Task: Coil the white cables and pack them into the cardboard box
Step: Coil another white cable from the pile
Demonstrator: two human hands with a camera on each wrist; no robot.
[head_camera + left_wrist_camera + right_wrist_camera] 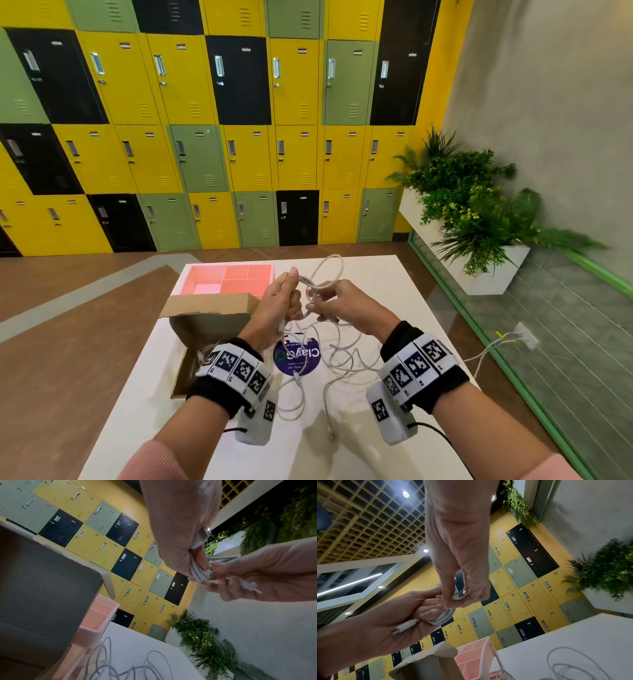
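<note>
Both forearms wear pink ribbed sleeves and black wristbands wrapped with white straps of black square markers; a grey camera block with a black cable hangs beneath each.

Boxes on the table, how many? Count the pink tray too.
2. The cardboard box sits open at the table's left edge, by the left hand. The pink tray stands just behind it, at the far left corner. None hidden that I can tell.

I'm holding both forearms raised and angled inward, wrists banded, hands nearly meeting. My left hand is curling its fingers into a closed grip around a coiled white cable, thumb pointing up, while my right hand is pinching a strand of it between thumb and fingertips.
</note>
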